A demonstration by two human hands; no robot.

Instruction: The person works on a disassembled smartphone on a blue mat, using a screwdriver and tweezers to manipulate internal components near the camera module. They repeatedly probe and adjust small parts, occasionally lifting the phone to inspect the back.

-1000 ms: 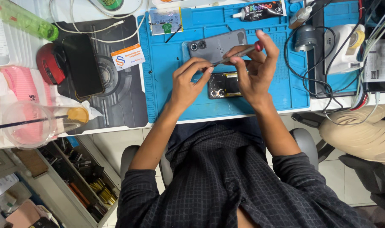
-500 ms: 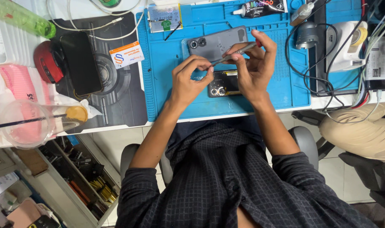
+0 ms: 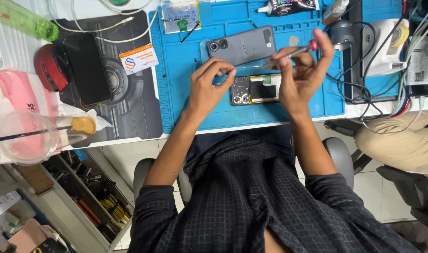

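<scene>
An opened phone (image 3: 257, 89) with its camera modules and dark inner parts exposed lies on a blue work mat (image 3: 186, 79). Its grey back cover (image 3: 244, 45) lies just beyond it. My left hand (image 3: 209, 89) rests at the phone's left end, its fingertips pinched together over the top corner; whether they hold something small I cannot tell. My right hand (image 3: 302, 77) hovers over the phone's right end and holds a thin screwdriver (image 3: 289, 53) with a red cap, its tip pointing left above the cover.
A black phone (image 3: 87, 68), red mouse (image 3: 49, 72) and orange-white card (image 3: 139, 58) lie on a dark mat at left. A glue tube (image 3: 286, 5), white device (image 3: 387, 40) and cables (image 3: 364, 79) sit at the back right. Another person's beige-trousered leg (image 3: 401, 140) is at right.
My right hand has lifted the screwdriver up and to the right, away from the left hand. The left hand has stayed at the phone's left end.
</scene>
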